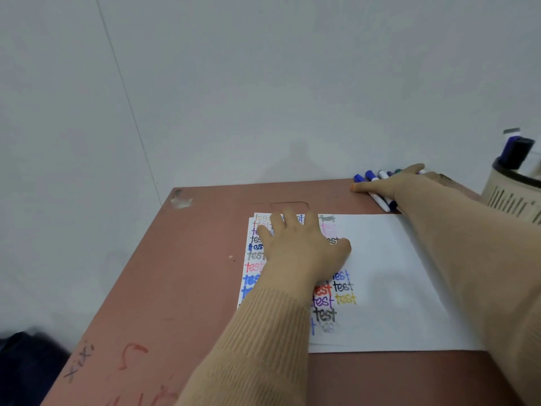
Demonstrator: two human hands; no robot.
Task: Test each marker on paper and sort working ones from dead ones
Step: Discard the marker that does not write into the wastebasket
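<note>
Our left grip (pixel 298 247) lies spread flat, pinning the paper (pixel 395 273). Our right grip (pixel 401 186) rests straight-fingered on the markers (pixel 380 200) beneath it. We judge them light, stiff, smooth and apt to roll, so we would pinch one mid-barrel.

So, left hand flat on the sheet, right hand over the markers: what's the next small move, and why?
Probably curl the right hand round one of the markers and bring it to the paper. Its fingers lie straight over the row, gripping none; the left hand presses the paper flat, and its right part is blank.
</note>
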